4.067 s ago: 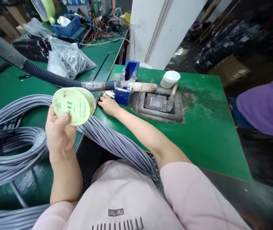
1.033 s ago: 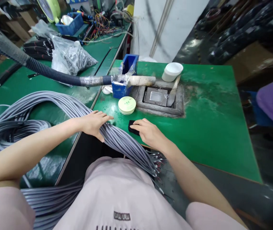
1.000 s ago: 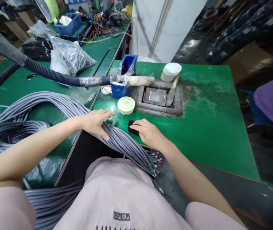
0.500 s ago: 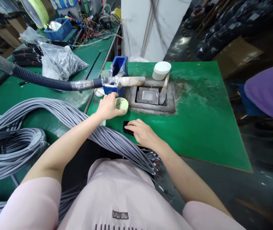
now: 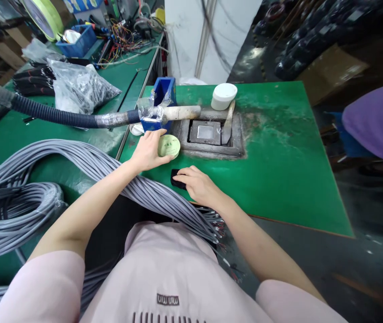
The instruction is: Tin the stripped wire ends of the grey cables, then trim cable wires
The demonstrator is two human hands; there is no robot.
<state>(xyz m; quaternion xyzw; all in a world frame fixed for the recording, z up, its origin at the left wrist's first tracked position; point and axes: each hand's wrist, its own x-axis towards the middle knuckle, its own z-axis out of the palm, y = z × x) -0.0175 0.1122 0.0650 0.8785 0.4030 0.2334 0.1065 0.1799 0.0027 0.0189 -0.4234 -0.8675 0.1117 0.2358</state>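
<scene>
My left hand [image 5: 150, 150] curls its thumb and fingers around the edge of a pale green round container [image 5: 169, 147] with small dark print on top. Close to my body, my right hand [image 5: 196, 181] has its fingers closed on a small black block [image 5: 177, 178] at the table's front edge; its kind does not show. Beyond both hands, a solder pot [image 5: 206, 132] with a shiny square surface is set into the table. A flat scraper [image 5: 228, 123] leans at its right side. White hose pipe [image 5: 183, 112] points over the pot from a blue plastic bin [image 5: 164, 92].
A thick bundle of grey cables [image 5: 110, 168] runs along the left and under my arms, with stripped ends by my right forearm. A white round tub [image 5: 224, 96] stands behind the pot. Bagged parts [image 5: 84, 85] lie on the left table. Someone's purple garment [image 5: 376, 119] shows at right.
The green container's top now faces me more fully, with its print visible. The whole view has shifted slightly. My right hand stays on the black block.
</scene>
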